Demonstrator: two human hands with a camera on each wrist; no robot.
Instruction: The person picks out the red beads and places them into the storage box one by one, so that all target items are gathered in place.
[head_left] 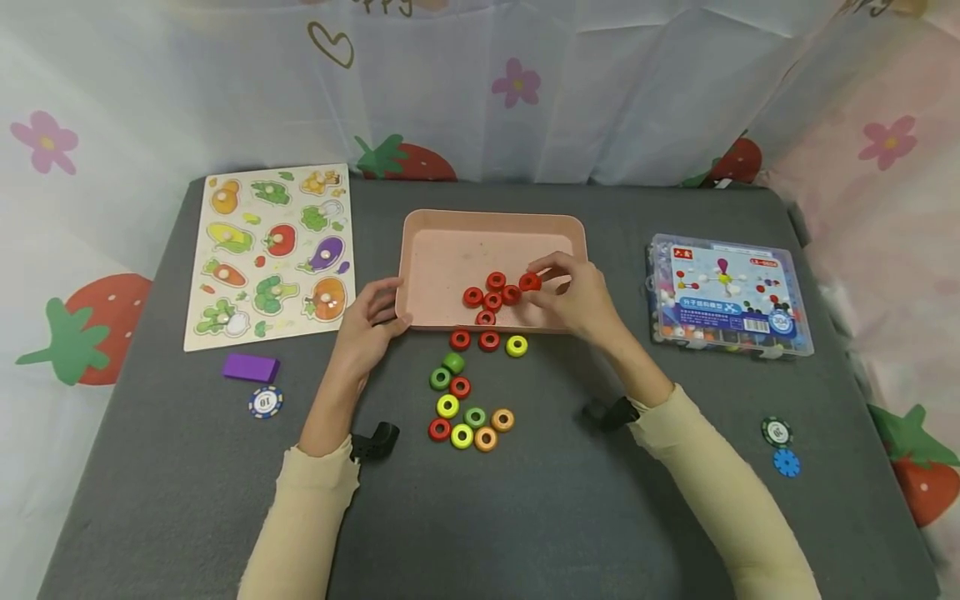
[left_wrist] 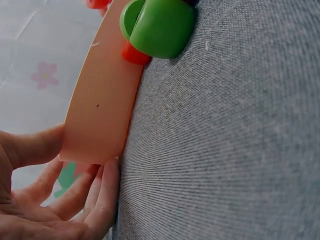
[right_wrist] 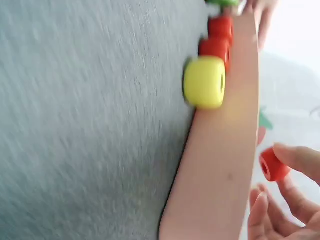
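A shallow pink tray (head_left: pixel 442 242) lies near the table's middle, with several red beads (head_left: pixel 492 302) inside. My left hand (head_left: pixel 367 325) rests against its front left corner, fingers straight along the side and thumb at the rim. Over the tray's right part, my right hand (head_left: pixel 577 300) pinches a red bead (right_wrist: pixel 272 165) between thumb and fingers; the bead's hole shows in the right wrist view. Just before the tray's front wall are red beads (head_left: pixel 489 340) and a yellow bead (right_wrist: pixel 205 82). A green bead (left_wrist: pixel 162 27) lies on its side nearby.
Nearer me lie more red, yellow, green and orange beads (head_left: pixel 503 419). At left are a vegetable puzzle board (head_left: pixel 251 221), a purple block (head_left: pixel 251 367) and a poker chip (head_left: pixel 266 402). A clear plastic case (head_left: pixel 727 296) stands right, above a dark green chip (head_left: pixel 777 432) and blue disc (head_left: pixel 787 462).
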